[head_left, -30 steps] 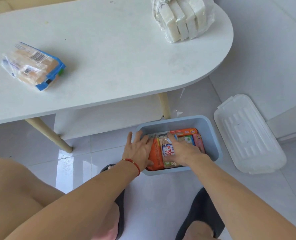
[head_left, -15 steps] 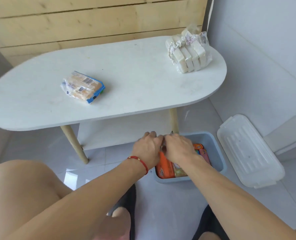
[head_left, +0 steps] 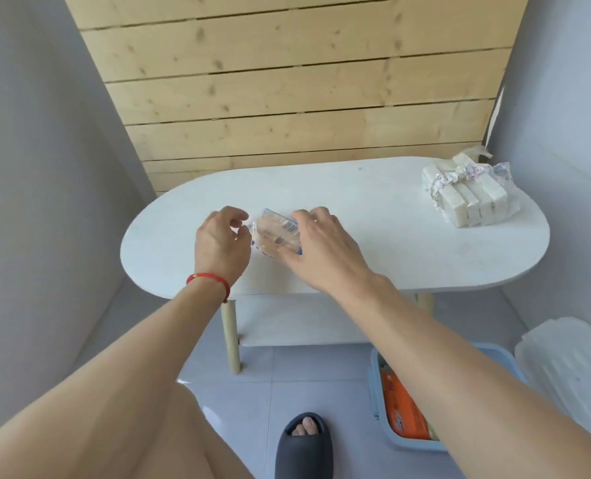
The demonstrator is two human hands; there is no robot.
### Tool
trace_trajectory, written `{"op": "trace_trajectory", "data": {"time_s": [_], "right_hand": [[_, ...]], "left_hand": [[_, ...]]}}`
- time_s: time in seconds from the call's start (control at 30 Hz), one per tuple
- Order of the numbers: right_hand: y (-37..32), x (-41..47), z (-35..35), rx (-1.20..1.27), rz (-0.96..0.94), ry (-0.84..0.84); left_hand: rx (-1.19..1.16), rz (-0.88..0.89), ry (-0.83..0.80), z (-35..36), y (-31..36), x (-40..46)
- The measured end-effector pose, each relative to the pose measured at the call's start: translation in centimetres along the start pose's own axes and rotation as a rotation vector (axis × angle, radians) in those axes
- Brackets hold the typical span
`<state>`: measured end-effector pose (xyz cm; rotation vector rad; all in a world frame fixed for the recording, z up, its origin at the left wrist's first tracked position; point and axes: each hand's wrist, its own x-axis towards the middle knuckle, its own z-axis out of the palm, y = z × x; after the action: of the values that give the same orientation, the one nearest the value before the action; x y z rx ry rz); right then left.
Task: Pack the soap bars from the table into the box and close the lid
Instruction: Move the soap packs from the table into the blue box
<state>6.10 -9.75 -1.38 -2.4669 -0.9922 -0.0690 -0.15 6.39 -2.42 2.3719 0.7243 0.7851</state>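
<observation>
A clear packet of tan soap bars with a blue edge (head_left: 276, 234) lies on the white oval table (head_left: 373, 216), left of its middle. My right hand (head_left: 321, 248) covers the packet's right side, fingers on top and thumb at the near edge. My left hand (head_left: 219, 242), fingers curled and apart, hovers at the packet's left end; contact is unclear. A plastic-wrapped bundle of white soap bars (head_left: 470, 198) sits at the table's right end. The blue box (head_left: 376, 382) stands on the floor at lower right, holding an orange soap pack (head_left: 402, 409), partly hidden by my right forearm.
The box's translucent white lid (head_left: 570, 371) lies on the floor to the right of the box. A wooden plank wall rises behind the table, grey walls on both sides. My knee fills the lower left, and a dark slipper (head_left: 302, 444) is on the tiled floor.
Both hands left the box on the floor and rose to the table, arriving at the tan soap packet. The view tilted up from the floor to the table and wall.
</observation>
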Motion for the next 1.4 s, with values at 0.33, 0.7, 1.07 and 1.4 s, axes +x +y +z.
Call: {"op": "trace_trajectory", "data": {"time_s": [0.33, 0.7, 1.07, 1.4], "right_hand": [[3.3, 1.2, 3.5, 0.208, -0.085, 0.015], [10.5, -5.4, -6.1, 0.122, -0.117, -0.176], [19.4, -15.3, -4.5, -0.31, -0.001, -0.628], [28.0, -16.2, 4.9, -0.299, 0.098, -0.366]], "left_hand": [[0.029, 0.085, -0.359, 1.7, -1.1, 0.3], [0.179, 0.679, -0.43, 3.5, 6.4, -4.6], [0.04, 0.531, -0.827, 14.6, 9.2, -18.1], [0.229, 0.018, -0.886, 21.6, 1.6, -22.5]]}}
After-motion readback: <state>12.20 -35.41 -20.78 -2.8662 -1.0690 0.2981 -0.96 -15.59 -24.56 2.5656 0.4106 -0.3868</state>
